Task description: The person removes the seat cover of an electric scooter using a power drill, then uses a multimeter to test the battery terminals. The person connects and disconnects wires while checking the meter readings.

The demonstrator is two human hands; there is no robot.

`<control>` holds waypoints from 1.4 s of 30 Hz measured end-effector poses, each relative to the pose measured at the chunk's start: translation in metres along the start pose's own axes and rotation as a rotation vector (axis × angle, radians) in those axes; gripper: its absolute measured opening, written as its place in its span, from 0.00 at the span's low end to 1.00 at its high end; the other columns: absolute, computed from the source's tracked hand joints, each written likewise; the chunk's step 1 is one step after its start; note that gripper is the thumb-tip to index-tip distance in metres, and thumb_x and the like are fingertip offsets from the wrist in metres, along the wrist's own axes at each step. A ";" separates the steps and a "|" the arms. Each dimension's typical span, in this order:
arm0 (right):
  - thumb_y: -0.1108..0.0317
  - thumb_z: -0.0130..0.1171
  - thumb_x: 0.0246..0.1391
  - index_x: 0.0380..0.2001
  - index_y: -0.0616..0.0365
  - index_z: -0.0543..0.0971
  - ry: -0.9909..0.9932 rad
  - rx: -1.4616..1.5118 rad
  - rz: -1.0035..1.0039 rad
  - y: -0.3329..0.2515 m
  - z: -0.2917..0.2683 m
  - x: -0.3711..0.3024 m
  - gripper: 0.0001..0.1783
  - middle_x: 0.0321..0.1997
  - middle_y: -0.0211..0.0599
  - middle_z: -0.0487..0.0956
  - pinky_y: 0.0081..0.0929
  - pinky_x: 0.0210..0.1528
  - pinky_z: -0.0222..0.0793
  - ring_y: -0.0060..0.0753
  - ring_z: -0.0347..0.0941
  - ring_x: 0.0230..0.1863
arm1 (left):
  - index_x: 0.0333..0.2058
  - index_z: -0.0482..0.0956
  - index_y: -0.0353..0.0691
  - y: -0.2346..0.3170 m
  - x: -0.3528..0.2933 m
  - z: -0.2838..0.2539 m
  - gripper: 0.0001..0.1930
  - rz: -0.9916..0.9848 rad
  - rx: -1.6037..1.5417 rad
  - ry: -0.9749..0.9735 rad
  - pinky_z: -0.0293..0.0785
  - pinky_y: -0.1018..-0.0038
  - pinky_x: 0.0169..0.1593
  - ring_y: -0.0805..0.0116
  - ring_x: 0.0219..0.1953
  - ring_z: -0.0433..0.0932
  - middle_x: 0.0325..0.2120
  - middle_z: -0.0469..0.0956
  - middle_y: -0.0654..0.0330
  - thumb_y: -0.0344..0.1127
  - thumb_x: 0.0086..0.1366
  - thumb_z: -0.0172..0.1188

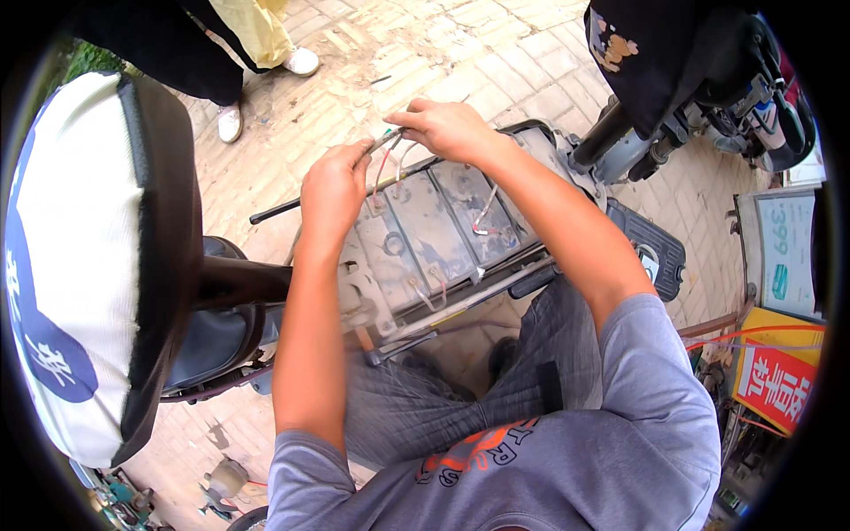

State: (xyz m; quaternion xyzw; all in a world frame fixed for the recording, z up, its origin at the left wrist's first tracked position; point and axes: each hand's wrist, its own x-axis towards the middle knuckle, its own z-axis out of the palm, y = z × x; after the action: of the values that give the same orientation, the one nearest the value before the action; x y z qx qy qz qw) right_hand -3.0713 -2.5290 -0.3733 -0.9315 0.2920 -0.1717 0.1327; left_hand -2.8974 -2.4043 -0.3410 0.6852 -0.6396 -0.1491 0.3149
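Over the far edge of a row of grey, dusty batteries (421, 226), my two hands hold a thin dark cable (383, 140) stretched between them. My left hand (335, 190) pinches its left end with thumb and fingers. The fingers of my right hand (447, 131) close on the other end, slightly higher and farther right. Below the cable, a red wire (382, 168) and a pale wire run down to the battery terminals. More short wires (425, 298) loop between terminals on the near side, and a white wire (484, 211) bends over the right-hand battery.
The batteries sit in the open frame of an electric scooter, between a white-covered seat (75, 257) at left and dark front parts (637, 133) at right. A black plastic case (649, 246) lies beyond my right forearm. A person's white shoes (230, 122) stand on the paving. Signboards (784, 252) lean at right.
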 end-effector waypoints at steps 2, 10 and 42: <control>0.61 0.57 0.54 0.46 0.41 0.78 0.004 -0.137 -0.091 0.007 0.008 0.011 0.15 0.38 0.34 0.77 0.34 0.40 0.70 0.42 0.75 0.38 | 0.41 0.81 0.42 -0.020 0.008 0.009 0.11 0.019 0.032 0.061 0.72 0.63 0.41 0.51 0.39 0.77 0.35 0.79 0.52 0.32 0.60 0.57; 0.61 0.50 0.54 0.41 0.56 0.78 -0.746 0.541 0.312 0.028 0.016 0.030 0.16 0.35 0.34 0.79 0.26 0.37 0.69 0.28 0.73 0.33 | 0.39 0.81 0.37 -0.044 0.014 0.037 0.11 -0.125 0.134 -0.048 0.73 0.65 0.45 0.50 0.38 0.78 0.34 0.80 0.48 0.32 0.60 0.55; 0.68 0.60 0.50 0.39 0.59 0.81 -0.699 0.150 -0.042 0.033 0.016 0.008 0.12 0.38 0.48 0.77 0.38 0.43 0.69 0.50 0.74 0.40 | 0.38 0.82 0.43 -0.040 0.014 0.065 0.12 -0.176 0.101 -0.411 0.73 0.61 0.42 0.51 0.37 0.78 0.30 0.79 0.46 0.32 0.55 0.55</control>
State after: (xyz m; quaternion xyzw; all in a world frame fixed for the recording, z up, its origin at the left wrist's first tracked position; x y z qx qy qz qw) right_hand -3.0751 -2.5576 -0.3976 -0.9274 0.1961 0.1336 0.2891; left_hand -2.9037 -2.4338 -0.4122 0.7085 -0.6346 -0.2805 0.1290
